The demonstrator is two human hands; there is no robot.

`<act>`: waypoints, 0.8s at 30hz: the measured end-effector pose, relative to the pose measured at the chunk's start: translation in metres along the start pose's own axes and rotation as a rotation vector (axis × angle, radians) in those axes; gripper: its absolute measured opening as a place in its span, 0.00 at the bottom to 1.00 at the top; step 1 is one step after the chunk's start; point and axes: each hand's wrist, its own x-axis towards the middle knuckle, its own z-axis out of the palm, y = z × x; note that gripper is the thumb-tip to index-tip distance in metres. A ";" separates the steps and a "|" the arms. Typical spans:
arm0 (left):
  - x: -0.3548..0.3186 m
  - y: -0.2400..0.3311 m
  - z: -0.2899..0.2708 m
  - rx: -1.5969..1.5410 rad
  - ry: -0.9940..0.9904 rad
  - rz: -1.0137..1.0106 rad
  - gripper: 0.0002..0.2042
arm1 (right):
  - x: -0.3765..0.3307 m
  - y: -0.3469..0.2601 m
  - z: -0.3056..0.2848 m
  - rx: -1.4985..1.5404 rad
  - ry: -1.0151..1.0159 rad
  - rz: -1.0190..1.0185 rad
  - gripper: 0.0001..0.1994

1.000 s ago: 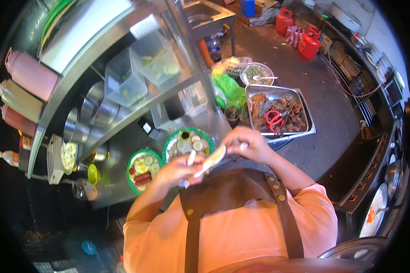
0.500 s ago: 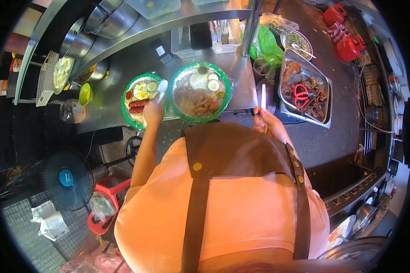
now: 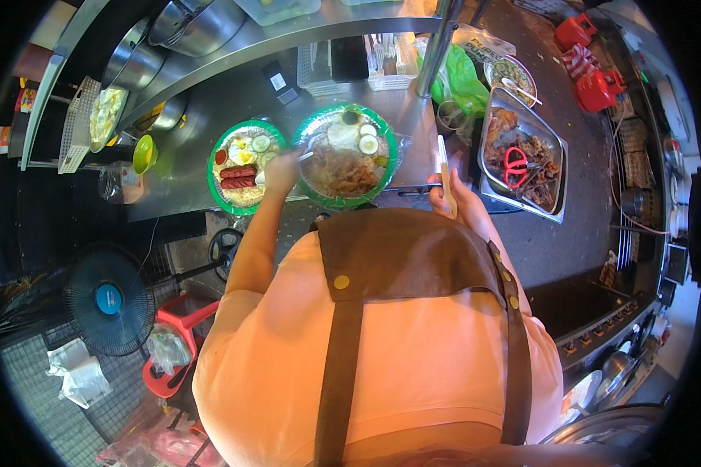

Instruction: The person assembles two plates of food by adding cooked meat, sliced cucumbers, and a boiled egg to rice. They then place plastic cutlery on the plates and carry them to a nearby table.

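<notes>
My left hand [image 3: 282, 173] is closed round a white spoon, its fingers blurred, between two green-rimmed plates. The spoon's bowl [image 3: 260, 178] seems to point toward the left plate. That plate [image 3: 216, 194] carries red sausages [image 3: 238, 171], fried egg, cucumber slices, rice and a small cup of red sauce. On the right plate [image 3: 389, 173], under clear wrap, lie browned shredded meat [image 3: 343, 175], egg, cucumber and a cup of dark sauce. Beyond the counter's right end, my right hand [image 3: 456, 194] grips a long narrow white-and-tan utensil [image 3: 445, 167], held upright; its exact kind is unclear.
A steel tray [image 3: 557, 204] with cooked meat and red-handled scissors [image 3: 515, 166] stands at right, beside a green plastic bag [image 3: 463, 82]. Cutlery baskets [image 3: 313, 78] and a metal post [image 3: 436, 58] are behind the plates. A fan [image 3: 109, 300] stands lower left.
My left hand has moved slightly right, off the left plate, and the spoon has turned from pointing up. My right hand has shifted slightly, tilting the utensil.
</notes>
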 end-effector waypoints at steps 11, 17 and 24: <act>0.034 0.065 -0.092 -0.847 -0.100 -0.296 0.16 | 0.031 -0.008 -0.014 0.077 -0.063 0.097 0.26; 0.046 0.165 -0.146 -2.109 -0.146 -0.240 0.22 | 0.067 0.002 -0.011 0.018 -0.114 0.158 0.23; 0.033 0.191 -0.125 -1.709 -0.379 -0.310 0.13 | 0.066 -0.006 0.033 -0.019 -0.262 0.207 0.22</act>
